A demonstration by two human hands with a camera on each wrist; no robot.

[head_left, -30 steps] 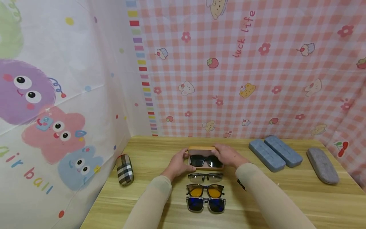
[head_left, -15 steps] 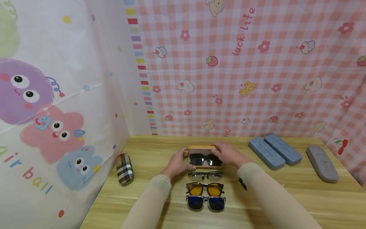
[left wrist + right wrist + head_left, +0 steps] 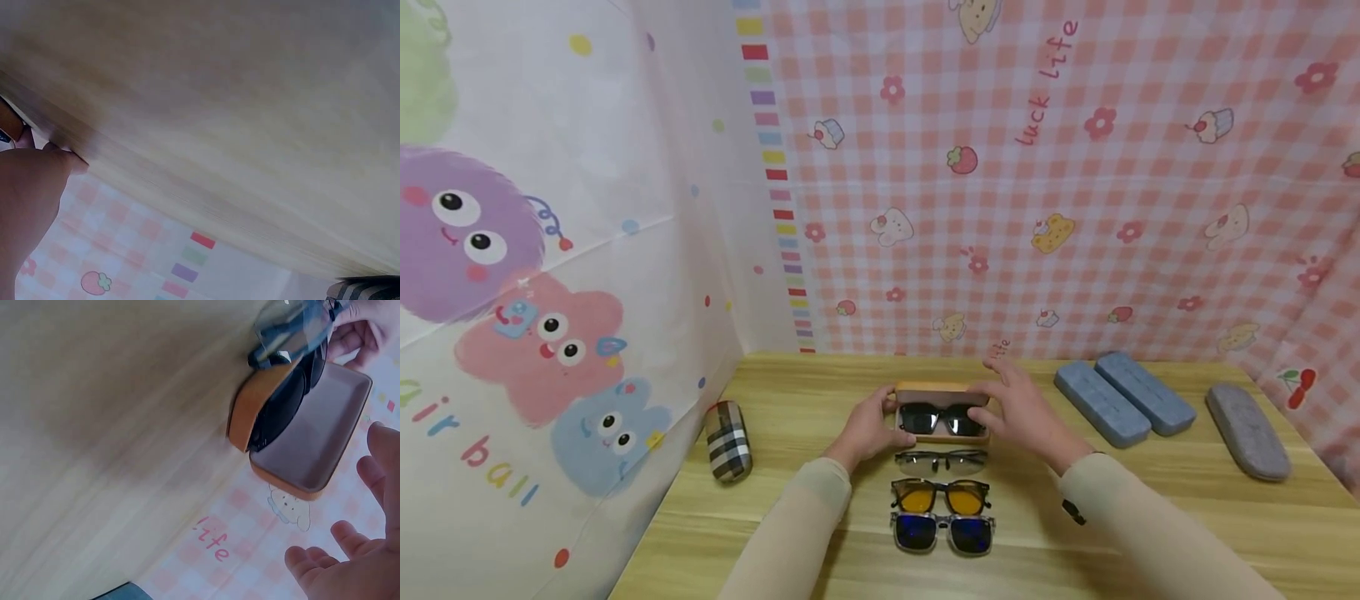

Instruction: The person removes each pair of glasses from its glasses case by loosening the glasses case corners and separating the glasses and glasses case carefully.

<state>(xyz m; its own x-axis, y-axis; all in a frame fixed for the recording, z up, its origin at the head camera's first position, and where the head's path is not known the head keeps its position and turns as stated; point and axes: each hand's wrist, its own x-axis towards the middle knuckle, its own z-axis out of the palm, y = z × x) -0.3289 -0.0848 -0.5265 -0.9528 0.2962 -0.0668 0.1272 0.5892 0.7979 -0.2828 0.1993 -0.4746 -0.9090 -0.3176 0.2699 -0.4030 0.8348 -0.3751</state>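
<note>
An orange glasses case (image 3: 936,398) stands open at the table's middle, lid raised, with dark sunglasses (image 3: 927,418) lying inside. My left hand (image 3: 868,429) holds the case at its left end, thumb at the front edge. In the left wrist view that hand (image 3: 31,194) shows at the left edge. My right hand (image 3: 1032,417) is at the case's right end, fingers spread; the right wrist view shows its fingers apart from the brown-lined lid (image 3: 331,419). In front of the case lie rimless-looking clear glasses (image 3: 917,460), orange-lensed glasses (image 3: 916,498) and clear-framed dark sunglasses (image 3: 916,533).
Two blue cases (image 3: 1101,404) lie side by side at the back right, with a grey case (image 3: 1247,432) farther right. A checked case (image 3: 727,442) is on the left of the wooden table (image 3: 805,383). Patterned cloths hang behind and on the left.
My right hand has let go of the case's right end and moved slightly right, its fingers spreading. The left hand stays on the case, which has not moved.
</note>
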